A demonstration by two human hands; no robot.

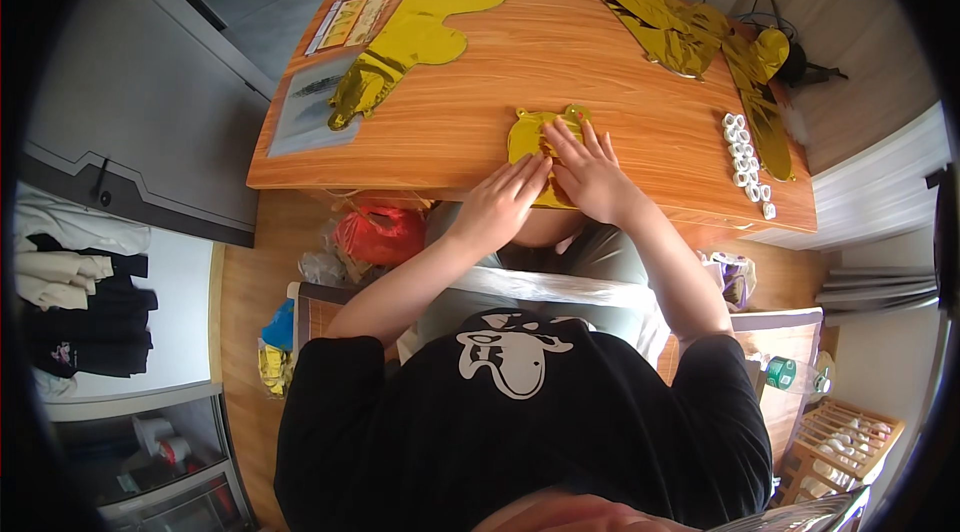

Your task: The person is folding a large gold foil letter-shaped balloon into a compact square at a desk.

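While both hands press flat, the scene reads:
Left hand (503,200): open grip, palm down on the gold foil balloon (535,137).
Right hand (590,172): fingers spread, likewise flat on it.
Balloon: at the counter (480,122) near edge, perhaps overhanging.
Open room: bare wood around; white ring strip (745,164) well right.
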